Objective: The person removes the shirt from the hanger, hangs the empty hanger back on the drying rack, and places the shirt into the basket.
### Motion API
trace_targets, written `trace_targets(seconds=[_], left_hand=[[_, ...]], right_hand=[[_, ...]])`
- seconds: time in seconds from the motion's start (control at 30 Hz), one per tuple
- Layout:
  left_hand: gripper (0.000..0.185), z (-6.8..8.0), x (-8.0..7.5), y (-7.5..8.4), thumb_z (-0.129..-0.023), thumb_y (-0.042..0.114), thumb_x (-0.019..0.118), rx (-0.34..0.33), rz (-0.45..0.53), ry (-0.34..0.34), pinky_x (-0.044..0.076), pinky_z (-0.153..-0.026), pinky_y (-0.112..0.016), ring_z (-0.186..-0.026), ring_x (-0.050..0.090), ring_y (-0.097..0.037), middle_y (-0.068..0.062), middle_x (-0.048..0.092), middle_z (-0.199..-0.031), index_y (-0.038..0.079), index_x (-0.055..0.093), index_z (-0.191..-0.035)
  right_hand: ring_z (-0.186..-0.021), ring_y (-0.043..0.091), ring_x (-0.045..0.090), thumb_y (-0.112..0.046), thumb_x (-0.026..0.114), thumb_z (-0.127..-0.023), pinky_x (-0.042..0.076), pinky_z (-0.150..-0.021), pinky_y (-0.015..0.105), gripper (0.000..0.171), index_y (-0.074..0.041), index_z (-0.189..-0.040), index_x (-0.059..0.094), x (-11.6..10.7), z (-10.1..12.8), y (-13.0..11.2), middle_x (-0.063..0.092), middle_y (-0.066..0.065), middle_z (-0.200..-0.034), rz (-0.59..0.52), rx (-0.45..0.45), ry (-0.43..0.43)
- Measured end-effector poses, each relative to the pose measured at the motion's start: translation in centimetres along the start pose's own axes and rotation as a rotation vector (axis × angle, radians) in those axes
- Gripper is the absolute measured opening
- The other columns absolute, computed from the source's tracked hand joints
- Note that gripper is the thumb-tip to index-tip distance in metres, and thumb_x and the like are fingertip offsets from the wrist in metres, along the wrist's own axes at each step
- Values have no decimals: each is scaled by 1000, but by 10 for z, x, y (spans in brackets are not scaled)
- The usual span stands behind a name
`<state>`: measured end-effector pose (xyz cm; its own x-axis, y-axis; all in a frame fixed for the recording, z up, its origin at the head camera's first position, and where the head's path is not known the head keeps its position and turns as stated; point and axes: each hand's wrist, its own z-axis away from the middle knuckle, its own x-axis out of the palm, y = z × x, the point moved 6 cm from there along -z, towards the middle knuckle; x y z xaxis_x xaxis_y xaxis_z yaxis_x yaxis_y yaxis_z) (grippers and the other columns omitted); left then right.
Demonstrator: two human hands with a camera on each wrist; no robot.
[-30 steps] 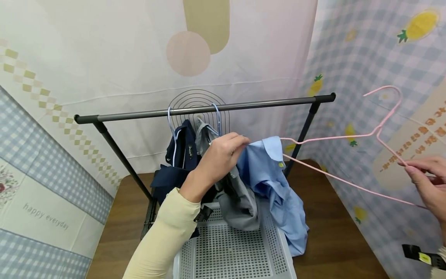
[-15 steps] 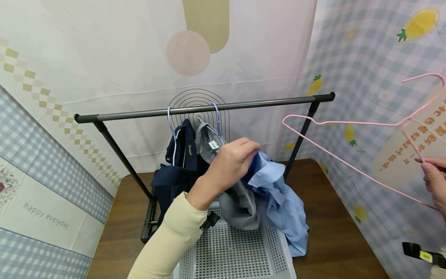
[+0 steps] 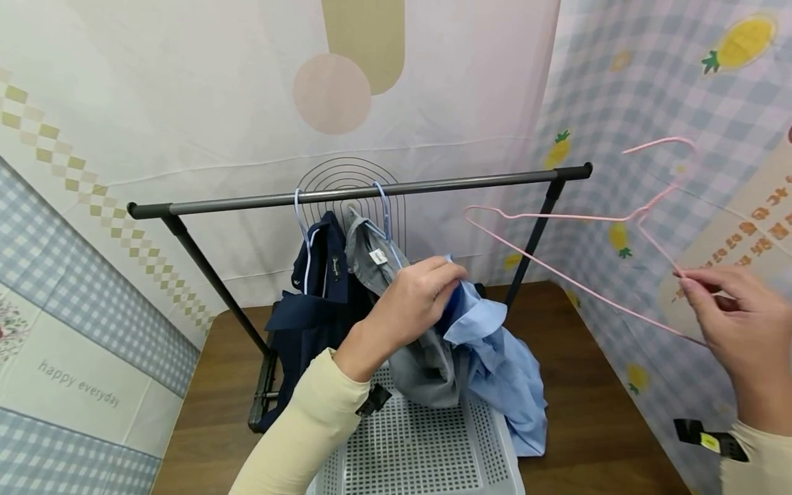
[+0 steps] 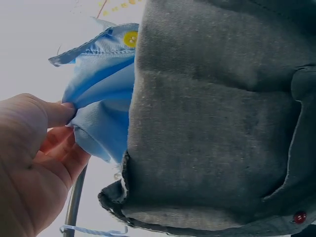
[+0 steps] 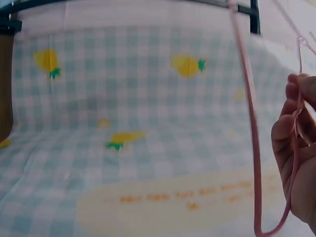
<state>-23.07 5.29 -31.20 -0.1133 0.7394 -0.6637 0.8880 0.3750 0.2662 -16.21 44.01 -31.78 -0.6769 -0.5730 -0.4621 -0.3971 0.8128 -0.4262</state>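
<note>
My left hand [image 3: 416, 300] pinches the collar area of a light blue shirt [image 3: 504, 371], which drapes down over the basket's right edge. In the left wrist view, thumb and fingers grip the blue cloth [image 4: 101, 118] near a yellow button [image 4: 130, 39]. A pink wire hanger [image 3: 572, 218] is held by my right hand [image 3: 736, 316] at its right shoulder; its free end lies left of the rack's right post, apart from the shirt. Beside my left hand a grey garment [image 3: 427, 375] hangs on a blue hanger [image 3: 385, 213], with a navy garment [image 3: 309, 302] to its left.
A black clothes rack [image 3: 458, 184] spans the brown table [image 3: 594, 385]. Below the garments stands a grey perforated basket [image 3: 414, 454]. Patterned cloth walls [image 3: 656, 103] enclose the back and sides.
The pink hanger has come out of the shirt's collar, swung right, then come partly back left with my right hand. My left hand has shifted slightly right and down, still holding the shirt.
</note>
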Motion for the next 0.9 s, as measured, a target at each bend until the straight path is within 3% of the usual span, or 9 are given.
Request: trace_targets(seconds=[0.13, 0.23, 0.47, 0.57, 0.77, 0.9], left_hand=[[12, 3, 0, -2, -100, 1, 63, -18, 17, 7, 58, -85, -25, -93, 70, -15, -4, 73, -100, 6, 73, -105], [12, 5, -1, -2, -101, 2, 63, -22, 28, 13, 58, -87, -25, -96, 71, -16, -5, 73, -101, 5, 74, -106], [13, 11, -3, -10, -100, 0, 64, -56, 79, 37, 57, -91, -26, -100, 71, -17, -7, 75, -105, 3, 74, -106], [13, 13, -4, -16, -100, 0, 64, -99, 143, 52, 57, -88, -25, -97, 70, -15, -7, 75, -104, 4, 74, -106], [13, 18, -6, -28, -98, 1, 65, -188, 231, 81, 54, -77, -22, -84, 65, -10, -5, 74, -100, 6, 75, -105], [12, 18, -5, -28, -98, 1, 66, -183, 222, 87, 54, -75, -23, -83, 64, -11, -5, 74, -99, 6, 75, -104]], right_hand=[[-83, -19, 48, 9, 74, -88, 36, -73, -2, 12, 10, -100, 77, 19, -3, -18, 55, -35, -100, 42, -50, -33], [-81, -17, 50, 11, 77, -84, 38, -73, -1, 14, 8, -98, 78, 33, -4, -26, 58, -28, -97, 15, -52, -21], [-81, -17, 46, 12, 80, -80, 36, -73, -2, 18, 5, -97, 79, 65, -6, -38, 69, 13, -86, 43, -110, -37], [-75, -8, 47, 10, 81, -79, 34, -71, 0, 18, 5, -96, 79, 76, -5, -45, 69, 18, -85, 88, -135, -32], [-68, 22, 61, 3, 81, -83, 33, -73, 0, 15, 4, -98, 78, 89, 0, -51, 70, 18, -88, 164, -159, -46], [-71, 29, 67, -3, 80, -86, 43, -68, 14, 15, 2, -100, 78, 96, 4, -53, 69, 16, -89, 247, -167, -64]])
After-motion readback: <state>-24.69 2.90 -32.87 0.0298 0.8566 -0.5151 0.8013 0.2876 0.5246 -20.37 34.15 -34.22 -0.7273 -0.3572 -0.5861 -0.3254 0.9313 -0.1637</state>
